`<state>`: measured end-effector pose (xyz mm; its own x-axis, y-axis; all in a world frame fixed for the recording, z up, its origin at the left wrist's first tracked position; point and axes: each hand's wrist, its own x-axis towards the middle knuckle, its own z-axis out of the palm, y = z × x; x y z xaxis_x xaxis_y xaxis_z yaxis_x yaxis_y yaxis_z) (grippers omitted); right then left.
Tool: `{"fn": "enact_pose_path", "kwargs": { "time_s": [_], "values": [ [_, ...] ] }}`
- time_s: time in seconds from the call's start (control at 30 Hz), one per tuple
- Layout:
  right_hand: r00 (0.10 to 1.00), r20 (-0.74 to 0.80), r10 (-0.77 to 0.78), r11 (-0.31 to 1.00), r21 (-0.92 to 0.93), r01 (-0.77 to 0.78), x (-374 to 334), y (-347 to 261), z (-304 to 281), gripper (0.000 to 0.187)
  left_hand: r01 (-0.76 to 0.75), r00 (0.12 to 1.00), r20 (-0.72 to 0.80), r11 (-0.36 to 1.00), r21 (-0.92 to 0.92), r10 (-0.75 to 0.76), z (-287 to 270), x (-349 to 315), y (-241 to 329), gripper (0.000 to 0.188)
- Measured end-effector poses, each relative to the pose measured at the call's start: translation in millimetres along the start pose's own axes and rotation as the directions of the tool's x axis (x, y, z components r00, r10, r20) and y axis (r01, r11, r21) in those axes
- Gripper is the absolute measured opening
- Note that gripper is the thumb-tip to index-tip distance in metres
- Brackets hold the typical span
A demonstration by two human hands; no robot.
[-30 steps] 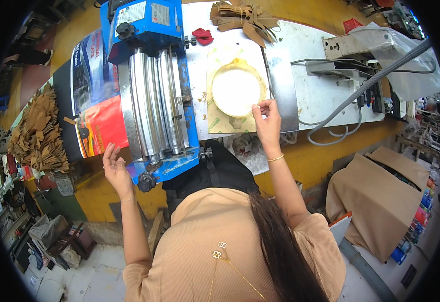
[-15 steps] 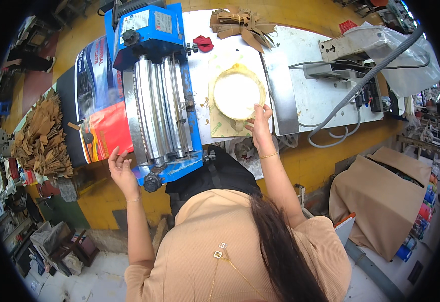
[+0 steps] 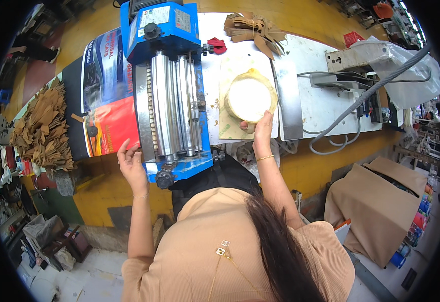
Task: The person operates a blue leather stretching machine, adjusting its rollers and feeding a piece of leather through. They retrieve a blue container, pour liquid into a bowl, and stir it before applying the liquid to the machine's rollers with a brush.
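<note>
My right hand [image 3: 260, 132] grips the near rim of a round tub [image 3: 229, 117], its fingers and thumb closed against the edge. The tub is crusted with yellowish residue and looks white inside. It is over a pale, stained sheet [image 3: 226, 132] on the white table. Whether the tub is lifted off the sheet, I cannot tell. My left hand [image 3: 132, 163] holds nothing, its fingers loosely bent and apart. It is by the near edge of a printed red and blue sheet [image 3: 110, 121], just left of a blue machine [image 3: 192, 168] with shiny metal rollers [image 3: 165, 108].
Brown cut strips [image 3: 41, 131] are heaped at far left; another bundle [image 3: 252, 29] lies at the table's back beside a red cloth [image 3: 217, 46]. To the right are a metal plate [image 3: 289, 100], a grey hose [image 3: 366, 83] and a plastic-covered machine [image 3: 353, 60].
My right hand has shifted leftward along the tub's near rim and taken a fuller grip. My left hand remains beside the machine. The whole view has swung slightly left.
</note>
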<state>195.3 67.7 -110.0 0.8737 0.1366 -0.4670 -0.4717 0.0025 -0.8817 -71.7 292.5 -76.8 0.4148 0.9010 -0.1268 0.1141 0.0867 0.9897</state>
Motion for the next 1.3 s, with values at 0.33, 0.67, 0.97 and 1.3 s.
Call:
{"fn": "enact_pose_path", "kwargs": {
  "time_s": [0.33,0.67,0.97,1.3],
  "values": [
    [0.979,-0.171,-0.113,0.962,-0.264,0.065,8,-5,-10,0.041,0.003,1.0,0.006,1.0,0.024,-0.003,3,0,2,0.042],
    [0.998,0.048,-0.051,0.893,-0.444,0.067,34,-40,-48,0.044,-0.02,0.997,0.071,1.0,0.014,0.019,0,4,-4,0.04],
    [0.932,-0.166,-0.323,0.679,-0.727,0.106,32,-25,-38,0.046,-0.007,0.996,0.091,1.0,0.01,0.006,0,4,-3,0.037],
    [0.976,-0.132,-0.172,0.857,-0.509,0.083,22,-35,-34,0.044,0.01,0.995,0.099,1.0,0.015,-0.011,2,2,3,0.034]
  ]
}}
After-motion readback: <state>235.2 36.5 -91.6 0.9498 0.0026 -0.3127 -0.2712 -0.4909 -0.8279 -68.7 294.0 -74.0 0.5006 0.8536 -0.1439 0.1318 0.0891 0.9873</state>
